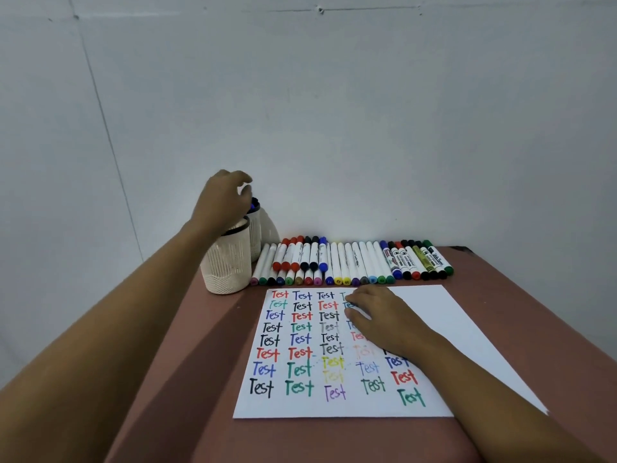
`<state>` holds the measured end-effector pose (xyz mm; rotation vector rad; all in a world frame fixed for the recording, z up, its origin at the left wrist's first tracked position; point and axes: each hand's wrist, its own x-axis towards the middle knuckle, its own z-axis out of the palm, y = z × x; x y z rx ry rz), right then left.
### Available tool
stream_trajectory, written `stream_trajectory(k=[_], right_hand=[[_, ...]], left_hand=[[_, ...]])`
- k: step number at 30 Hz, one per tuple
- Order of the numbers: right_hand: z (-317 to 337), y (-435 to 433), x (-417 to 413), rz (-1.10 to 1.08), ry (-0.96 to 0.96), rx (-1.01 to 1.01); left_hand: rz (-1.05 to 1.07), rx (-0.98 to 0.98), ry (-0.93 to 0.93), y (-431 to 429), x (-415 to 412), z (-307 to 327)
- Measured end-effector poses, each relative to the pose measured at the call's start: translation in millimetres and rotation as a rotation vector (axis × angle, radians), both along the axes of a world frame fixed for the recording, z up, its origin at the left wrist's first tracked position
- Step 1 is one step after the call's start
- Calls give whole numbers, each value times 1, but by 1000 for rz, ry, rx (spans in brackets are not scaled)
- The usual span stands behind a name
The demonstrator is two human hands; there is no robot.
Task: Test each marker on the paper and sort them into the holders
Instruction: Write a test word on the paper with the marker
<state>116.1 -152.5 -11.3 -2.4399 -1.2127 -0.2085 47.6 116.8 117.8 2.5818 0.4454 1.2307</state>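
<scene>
A white paper (417,315) covered with "Test" words in many colours lies on the brown table. My right hand (384,315) rests on it, palm down with relaxed fingers, holding nothing. Two cream mesh holders stand at the table's left corner: a near holder (228,265) and a far holder (255,228) behind it. My left hand (222,198) hovers over the far holder with its fingers curled downward. Dark blue marker tops (254,203) poke out just under the fingertips; whether the fingers touch one is hidden. A row of markers (350,262) lies along the far edge.
The table (207,362) ends close to the left of the holders and the paper. A grey wall rises directly behind the marker row. The right part of the paper is blank. Bare tabletop lies in front of the paper.
</scene>
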Motion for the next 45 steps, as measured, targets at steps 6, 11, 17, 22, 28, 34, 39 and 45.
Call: stream_trajectory(k=[6, 11, 17, 22, 28, 34, 39, 45], right_hand=[[1, 1, -2, -2, -18, -22], [6, 2, 1, -9, -44, -110], [35, 22, 11, -74, -84, -93], [45, 61, 28, -113, -32, 34], [31, 95, 44, -192, -93, -113], [30, 97, 47, -198, -110, -71], [37, 88, 43, -214, 48, 79], [51, 53, 22, -201, 260, 487]], left_hand=[[-209, -14, 75, -63, -23, -49], [-162, -88, 485, -68, -21, -104], [-177, -86, 579, -65, -21, -125], [-190, -86, 537, -64, -22, -130], [-178, -73, 542, -62, -20, -131], [-172, -71, 572, -61, -17, -132], [-187, -91, 565, -60, -18, -131], [-230, -177, 502, -57, -21, -128]])
